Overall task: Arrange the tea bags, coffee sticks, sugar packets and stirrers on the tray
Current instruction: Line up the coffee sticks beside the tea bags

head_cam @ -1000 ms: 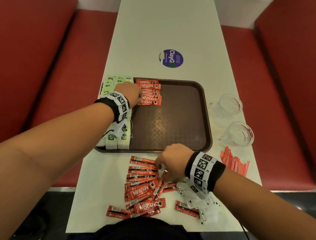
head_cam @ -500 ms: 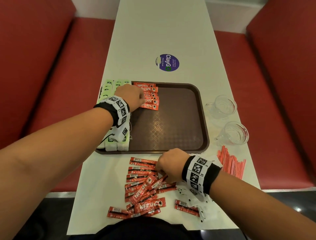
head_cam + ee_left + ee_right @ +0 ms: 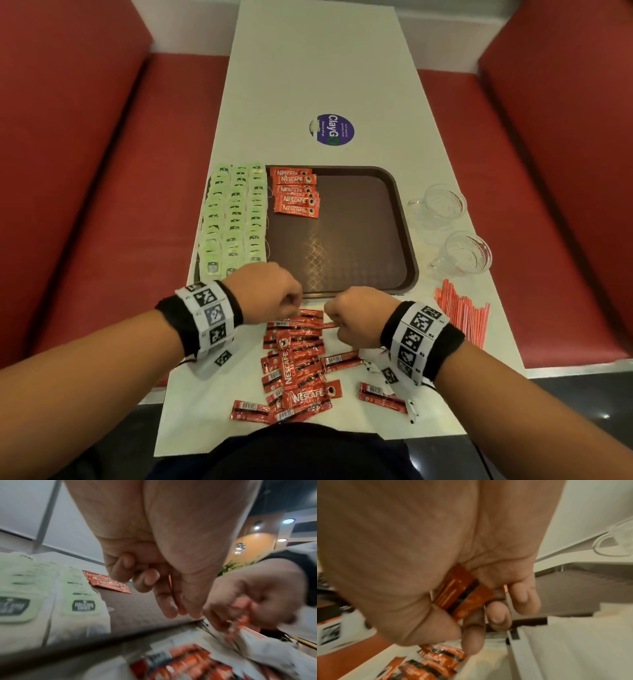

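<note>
A brown tray point(image 3: 359, 240) carries rows of green and white tea bags point(image 3: 236, 219) along its left side and a short stack of red coffee sticks point(image 3: 296, 197) at its far end. Several loose coffee sticks point(image 3: 298, 363) lie in a pile on the table in front of the tray. My right hand point(image 3: 334, 320) hovers over the pile's far end and grips a few coffee sticks point(image 3: 462, 595) in its palm. My left hand point(image 3: 294, 308) is beside it, fingers curled, fingertips point(image 3: 171, 609) down at the top stick; whether they pinch it is hidden. White sugar packets point(image 3: 376, 365) lie under my right wrist. Red stirrers point(image 3: 462, 315) lie right of the tray.
Two glass cups point(image 3: 438, 205) point(image 3: 466, 255) stand right of the tray near the table's right edge. A round purple sticker point(image 3: 334, 130) marks the table beyond the tray. Red bench seats point(image 3: 102, 205) run along both sides.
My left hand has left the coffee sticks on the tray and come back to the loose pile, next to my right hand. The right hand has lifted slightly with sticks in it.
</note>
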Action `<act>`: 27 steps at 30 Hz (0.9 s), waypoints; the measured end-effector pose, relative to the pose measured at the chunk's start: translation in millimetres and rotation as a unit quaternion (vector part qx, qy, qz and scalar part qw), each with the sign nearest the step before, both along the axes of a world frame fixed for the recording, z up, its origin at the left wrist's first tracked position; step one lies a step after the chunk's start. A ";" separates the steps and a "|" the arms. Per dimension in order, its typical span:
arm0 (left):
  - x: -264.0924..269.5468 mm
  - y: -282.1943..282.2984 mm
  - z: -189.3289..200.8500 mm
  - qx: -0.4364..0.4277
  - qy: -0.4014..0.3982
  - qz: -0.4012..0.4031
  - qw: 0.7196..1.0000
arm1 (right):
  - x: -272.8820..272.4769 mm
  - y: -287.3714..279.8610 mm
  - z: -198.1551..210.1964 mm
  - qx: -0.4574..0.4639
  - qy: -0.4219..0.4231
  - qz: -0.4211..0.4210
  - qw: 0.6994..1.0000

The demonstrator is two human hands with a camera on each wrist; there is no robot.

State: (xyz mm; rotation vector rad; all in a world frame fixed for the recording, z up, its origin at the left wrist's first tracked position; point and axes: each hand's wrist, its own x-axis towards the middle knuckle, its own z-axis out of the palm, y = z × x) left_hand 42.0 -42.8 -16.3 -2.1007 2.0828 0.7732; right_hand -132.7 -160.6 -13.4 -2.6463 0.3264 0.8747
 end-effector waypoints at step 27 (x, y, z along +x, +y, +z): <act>18.8 12.2 27.8 -0.155 0.191 0.078 0.966 | 10.8 17.5 2.9 0.126 -0.243 -0.171 0.947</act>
